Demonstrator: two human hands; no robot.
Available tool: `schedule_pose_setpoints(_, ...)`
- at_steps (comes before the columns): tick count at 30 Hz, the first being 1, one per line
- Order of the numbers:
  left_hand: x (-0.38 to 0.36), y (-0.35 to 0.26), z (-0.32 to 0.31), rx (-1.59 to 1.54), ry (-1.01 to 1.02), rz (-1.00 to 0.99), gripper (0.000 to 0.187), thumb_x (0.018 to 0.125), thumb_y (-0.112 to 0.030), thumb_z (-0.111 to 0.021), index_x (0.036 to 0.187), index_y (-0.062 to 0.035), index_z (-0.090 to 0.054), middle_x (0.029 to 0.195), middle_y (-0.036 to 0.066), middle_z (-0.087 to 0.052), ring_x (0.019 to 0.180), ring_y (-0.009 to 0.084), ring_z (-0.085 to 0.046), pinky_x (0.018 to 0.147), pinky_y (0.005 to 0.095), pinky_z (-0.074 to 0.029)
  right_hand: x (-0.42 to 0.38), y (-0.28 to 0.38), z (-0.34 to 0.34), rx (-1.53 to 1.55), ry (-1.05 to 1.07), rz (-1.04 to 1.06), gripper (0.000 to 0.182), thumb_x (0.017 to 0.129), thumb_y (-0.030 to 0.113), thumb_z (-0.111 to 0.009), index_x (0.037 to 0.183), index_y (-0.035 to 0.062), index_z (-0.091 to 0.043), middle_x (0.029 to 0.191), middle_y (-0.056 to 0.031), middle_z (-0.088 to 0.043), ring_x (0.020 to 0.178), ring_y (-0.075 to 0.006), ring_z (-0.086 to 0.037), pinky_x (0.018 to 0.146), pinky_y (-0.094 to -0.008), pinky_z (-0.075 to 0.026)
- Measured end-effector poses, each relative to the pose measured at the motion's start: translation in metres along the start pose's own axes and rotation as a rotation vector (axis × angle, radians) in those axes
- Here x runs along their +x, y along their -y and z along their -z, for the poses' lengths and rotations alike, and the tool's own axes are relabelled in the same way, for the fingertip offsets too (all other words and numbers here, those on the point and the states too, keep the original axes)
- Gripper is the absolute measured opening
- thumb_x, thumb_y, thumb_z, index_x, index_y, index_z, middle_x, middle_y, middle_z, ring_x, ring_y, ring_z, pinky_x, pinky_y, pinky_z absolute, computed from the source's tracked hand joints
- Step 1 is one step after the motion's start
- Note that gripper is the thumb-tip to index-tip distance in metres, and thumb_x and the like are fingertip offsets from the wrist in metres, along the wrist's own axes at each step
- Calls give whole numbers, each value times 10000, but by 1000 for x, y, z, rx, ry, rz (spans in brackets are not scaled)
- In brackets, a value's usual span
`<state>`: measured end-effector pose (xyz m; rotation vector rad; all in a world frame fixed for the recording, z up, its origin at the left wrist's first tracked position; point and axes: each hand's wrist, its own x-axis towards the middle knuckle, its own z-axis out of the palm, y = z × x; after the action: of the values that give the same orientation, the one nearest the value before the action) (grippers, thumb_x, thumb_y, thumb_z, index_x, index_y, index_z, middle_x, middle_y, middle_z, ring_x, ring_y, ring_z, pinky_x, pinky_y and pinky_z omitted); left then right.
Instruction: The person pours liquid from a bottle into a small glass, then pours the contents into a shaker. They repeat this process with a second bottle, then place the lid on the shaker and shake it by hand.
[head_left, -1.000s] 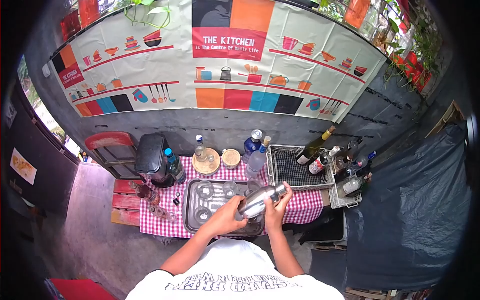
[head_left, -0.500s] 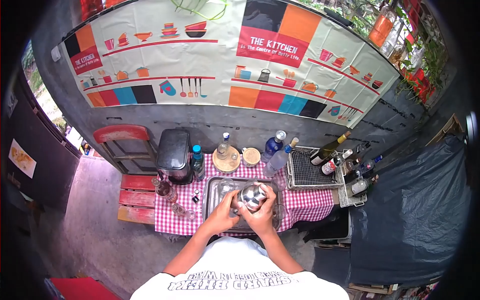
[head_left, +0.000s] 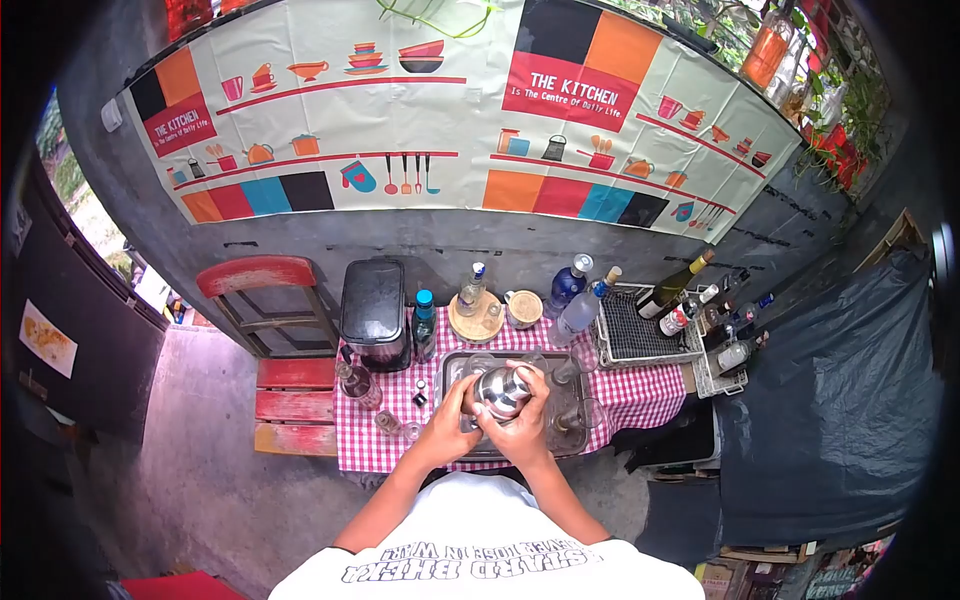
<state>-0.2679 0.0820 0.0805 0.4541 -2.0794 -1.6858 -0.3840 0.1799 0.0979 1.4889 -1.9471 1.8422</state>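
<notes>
A shiny metal cocktail shaker [head_left: 502,396] is held between both hands in front of my body. My left hand [head_left: 447,434] wraps its left side, fingers curled round it. On the other side, my right hand [head_left: 522,430] grips the shaker, with its fingers reaching up by the top. Beneath them is a dark-rimmed tray [head_left: 446,378] on the table. Clear glasses stand in it: one glass [head_left: 567,372] behind the shaker to the right, another glass [head_left: 568,418] to the right of my right hand. The hands hide the tray's middle.
A red checked tablecloth [head_left: 640,400] covers the table. Behind the tray are a wooden board [head_left: 470,328], a mug [head_left: 523,312] and a blue bottle [head_left: 568,285]. To the left stand a black bin [head_left: 374,310] and a brown bottle [head_left: 357,383]; right, a wire basket [head_left: 640,340].
The view has shifted, so table and wall sit farther right in the frame. Both hands still hold the shaker, which now appears over the tray's left and middle part.
</notes>
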Motion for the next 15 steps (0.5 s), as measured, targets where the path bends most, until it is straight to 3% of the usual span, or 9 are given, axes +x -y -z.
schedule_pose_setpoints(7,3,-14,-1,59,-25,-43,766,744,-19,-706,1441,-32,-389,1373,188,-483,1315,327,-483,1098,412,-380,1,-13,10,107,16,129,825,741,120,-846,1360,121,-300,1314,-240,-478,1177,-363,-546,975,-467,-478)
schedule_pose_setpoints(9,11,-22,-4,197,-38,-193,758,744,15,-677,1444,-34,-390,1338,186,-497,1201,363,-561,1015,406,-459,2,-21,19,236,-86,28,865,778,180,-820,1413,127,-234,1341,-227,-460,1163,-324,-562,974,-445,-484)
schedule_pose_setpoints(11,20,-28,-9,198,-28,-202,745,743,-13,-712,1426,-28,-414,1324,189,-503,1205,373,-553,1016,416,-457,9,-25,31,362,-225,-214,834,807,150,-729,1459,149,-209,1327,-181,-481,1147,-287,-572,987,-406,-477)
schedule_pose_setpoints(13,30,-40,-18,163,-14,-237,747,740,-57,-766,1409,-22,-435,1307,191,-516,1206,365,-552,1015,417,-457,10,-46,43,507,-453,-422,696,891,233,-661,1459,163,-266,1320,-146,-494,1139,-263,-574,994,-387,-474)
schedule_pose_setpoints(14,37,-53,-32,171,-23,-280,734,738,-90,-800,1386,-20,-462,1289,192,-529,1202,357,-557,1010,418,-462,17,-46,56,829,-531,-644,533,974,314,-560,1438,180,-336,1311,-109,-513,1150,-237,-570,992,-393,-479)
schedule_pose_setpoints(15,43,-56,-42,205,-32,-337,689,741,-88,-799,1355,-18,-494,1281,187,-536,1205,352,-556,1010,425,-464,13,-59,59,917,-565,-709,425,1006,395,-503,1347,142,-472,1222,-90,-599,1102,-222,-609,949,-410,-510)
